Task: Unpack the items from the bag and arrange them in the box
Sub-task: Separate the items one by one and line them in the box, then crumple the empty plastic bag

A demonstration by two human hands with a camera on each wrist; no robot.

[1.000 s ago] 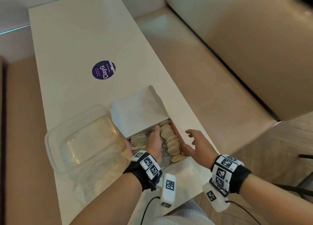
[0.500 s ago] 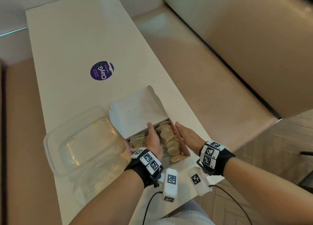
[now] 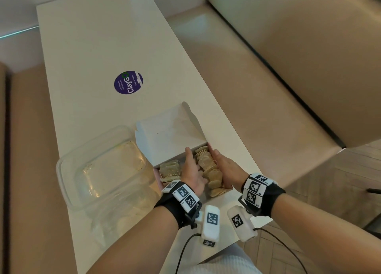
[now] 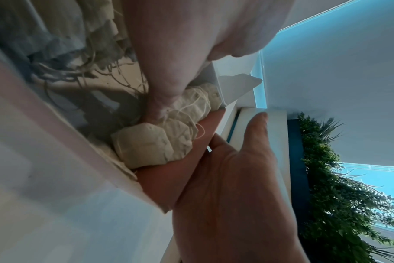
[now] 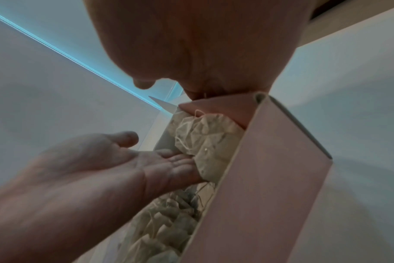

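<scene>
A pink box (image 3: 210, 148) with a raised white lid (image 3: 169, 133) stands near the table's right edge. It holds two rows of beige tea bags (image 3: 208, 166). My left hand (image 3: 189, 162) is inside the box between the rows, its straight fingers pressing against the right row (image 4: 151, 144). My right hand (image 3: 221, 160) lies flat along the outside of the box's right wall (image 5: 270, 178), fingers straight. The left row (image 3: 170, 169) is partly hidden under the lid. A crumpled clear plastic bag (image 3: 123, 212) lies left of my left forearm.
An empty clear plastic container (image 3: 99, 164) sits just left of the box, on top of the bag. A purple round sticker (image 3: 128, 82) marks the white table (image 3: 99, 47) farther back. Beige bench seats (image 3: 247, 88) run along both sides.
My right hand has moved in from hovering at the box's front right corner and now lies flat against its right wall. My left hand has stayed inside the box.
</scene>
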